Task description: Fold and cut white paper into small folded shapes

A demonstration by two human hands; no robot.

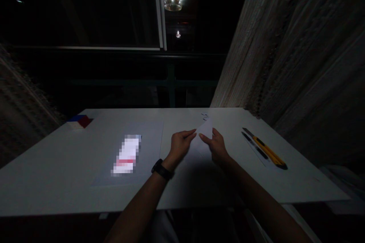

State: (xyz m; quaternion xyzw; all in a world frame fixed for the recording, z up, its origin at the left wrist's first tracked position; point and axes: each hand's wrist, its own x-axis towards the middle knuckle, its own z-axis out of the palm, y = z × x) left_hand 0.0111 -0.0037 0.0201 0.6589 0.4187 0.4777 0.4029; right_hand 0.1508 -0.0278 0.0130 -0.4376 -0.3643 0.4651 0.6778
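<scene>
A white sheet of paper (pixel 205 130), narrowing to a pointed tip at the top, is held up between my two hands over the middle of the table. My left hand (pixel 182 142), with a dark watch (pixel 162 170) on its wrist, pinches the paper's left edge between thumb and fingers. On the other side my right hand (pixel 218 146) grips the right edge, its thumb lying on the near face. The lower part of the paper is in shadow, so its folds are hard to make out. Small dark marks or scraps (pixel 204 116) lie just beyond the tip.
On the white table (pixel 57 174), a lit, blurred-out phone-like screen (pixel 127 155) rests on a pale sheet (pixel 152 140) at left. A red, blue and white block (pixel 79 121) sits at the far left. Right of my hands lie a yellow cutter (pixel 269 150) and a dark pen-like tool (pixel 255 145).
</scene>
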